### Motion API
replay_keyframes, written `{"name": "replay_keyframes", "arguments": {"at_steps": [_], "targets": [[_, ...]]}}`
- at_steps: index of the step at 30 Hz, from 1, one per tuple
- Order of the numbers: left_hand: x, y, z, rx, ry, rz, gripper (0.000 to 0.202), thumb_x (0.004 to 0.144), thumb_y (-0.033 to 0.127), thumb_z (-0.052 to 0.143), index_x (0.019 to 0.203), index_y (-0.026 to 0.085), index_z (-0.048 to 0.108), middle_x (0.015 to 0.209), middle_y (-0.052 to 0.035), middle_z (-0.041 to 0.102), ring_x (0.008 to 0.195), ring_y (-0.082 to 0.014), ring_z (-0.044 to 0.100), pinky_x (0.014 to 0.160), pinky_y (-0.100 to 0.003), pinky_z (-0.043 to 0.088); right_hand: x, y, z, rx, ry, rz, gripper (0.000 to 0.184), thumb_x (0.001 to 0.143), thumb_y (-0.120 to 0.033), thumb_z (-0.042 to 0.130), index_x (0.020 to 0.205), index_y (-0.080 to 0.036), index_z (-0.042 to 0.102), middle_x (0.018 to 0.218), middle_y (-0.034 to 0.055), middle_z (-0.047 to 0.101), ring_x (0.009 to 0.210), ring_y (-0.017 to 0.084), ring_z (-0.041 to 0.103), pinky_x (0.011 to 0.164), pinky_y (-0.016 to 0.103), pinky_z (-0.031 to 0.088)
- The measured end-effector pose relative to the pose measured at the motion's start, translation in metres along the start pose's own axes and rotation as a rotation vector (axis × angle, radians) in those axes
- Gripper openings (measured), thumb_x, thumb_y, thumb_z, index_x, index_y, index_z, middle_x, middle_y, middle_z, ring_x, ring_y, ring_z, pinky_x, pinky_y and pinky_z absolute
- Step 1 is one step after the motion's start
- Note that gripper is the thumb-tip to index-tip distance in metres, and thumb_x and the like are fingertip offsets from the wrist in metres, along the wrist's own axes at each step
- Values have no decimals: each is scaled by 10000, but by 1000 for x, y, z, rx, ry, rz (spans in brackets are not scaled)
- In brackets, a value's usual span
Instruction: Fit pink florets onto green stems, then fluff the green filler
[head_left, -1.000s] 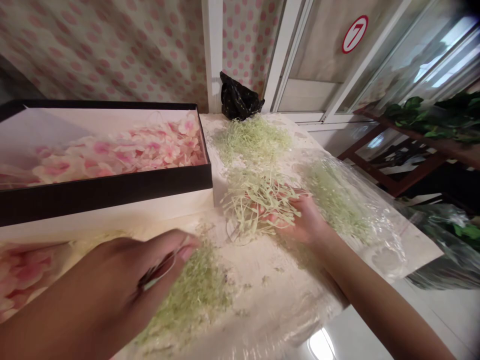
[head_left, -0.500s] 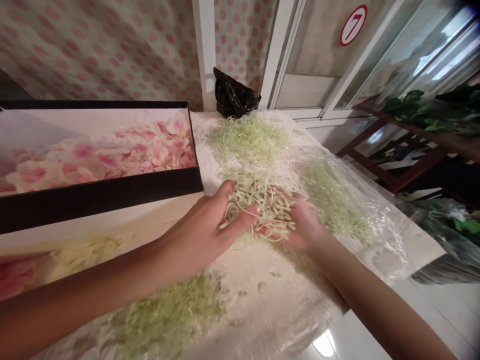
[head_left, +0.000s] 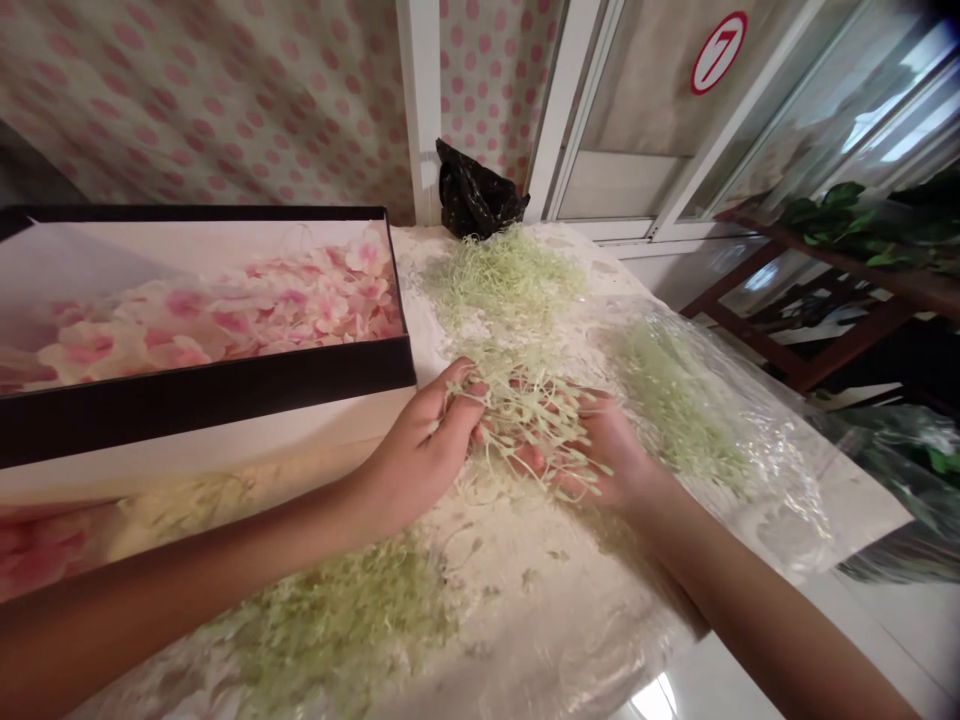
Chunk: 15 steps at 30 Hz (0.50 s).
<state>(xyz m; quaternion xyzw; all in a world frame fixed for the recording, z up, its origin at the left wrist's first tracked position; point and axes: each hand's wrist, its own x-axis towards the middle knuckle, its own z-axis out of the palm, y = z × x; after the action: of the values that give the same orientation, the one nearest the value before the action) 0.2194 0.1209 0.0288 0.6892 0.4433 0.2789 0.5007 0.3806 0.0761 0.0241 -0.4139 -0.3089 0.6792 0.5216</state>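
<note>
A loose bunch of thin, pale green artificial stems point(head_left: 536, 415) with small bud-like tips lies across my two hands over the table. My left hand point(head_left: 439, 435) pinches some stems at the bunch's left side, thumb and fingers pressed together. From the right, my right hand point(head_left: 607, 445) cradles the bunch with its fingers curled beneath and around it, partly hidden by the stems. Just beyond is a heap of the same stems point(head_left: 510, 275). Another pile point(head_left: 345, 620) sits near my left forearm.
On the left stands a black-edged box point(head_left: 202, 400) holding pink and white artificial petals point(head_left: 300, 300). Clear plastic film point(head_left: 780, 490) with more green stems point(head_left: 682, 410) covers the table's right side. A black plastic bag point(head_left: 476, 190) rests at the back, and a wooden shelf point(head_left: 862, 270) stands right.
My left thumb and fingers have closed from a looser spread into a pinch on the stems at the left. The right hand stays under the bunch. The view has shifted slightly.
</note>
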Motion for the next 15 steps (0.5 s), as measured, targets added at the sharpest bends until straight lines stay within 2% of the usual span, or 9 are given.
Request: {"name": "replay_keyframes", "arguments": {"at_steps": [4,7,10,15], "targets": [[1,1,3,-237,-36,-31,176,851,346,471,939,205,527,612,64,492,479,-86,401,445,-191,327,-5,-7,7,-13,105,31,321,540,-348,701,836,-237,640,687,41,677,563,187,605,335,211,333],[1,6,4,-324,-105,-9,140,843,309,464,751,203,453,579,71,450,445,-69,337,445,-181,314,-6,-8,8,12,88,80,322,548,-364,672,840,-232,640,671,37,663,482,152,540,345,221,343],[1,12,3,-340,-114,10,157,831,292,474,711,206,418,572,60,451,445,-78,357,433,-186,309,-5,-7,6,20,91,87,313,535,-354,676,824,-235,648,677,29,662,412,108,453,352,224,343],[0,16,3,-331,-78,6,156,817,285,470,690,210,421,549,49,444,445,-94,396,413,-188,301,-5,-4,2,-35,88,46,221,602,-407,662,740,-237,638,641,34,652,428,135,504,343,231,344]]}}
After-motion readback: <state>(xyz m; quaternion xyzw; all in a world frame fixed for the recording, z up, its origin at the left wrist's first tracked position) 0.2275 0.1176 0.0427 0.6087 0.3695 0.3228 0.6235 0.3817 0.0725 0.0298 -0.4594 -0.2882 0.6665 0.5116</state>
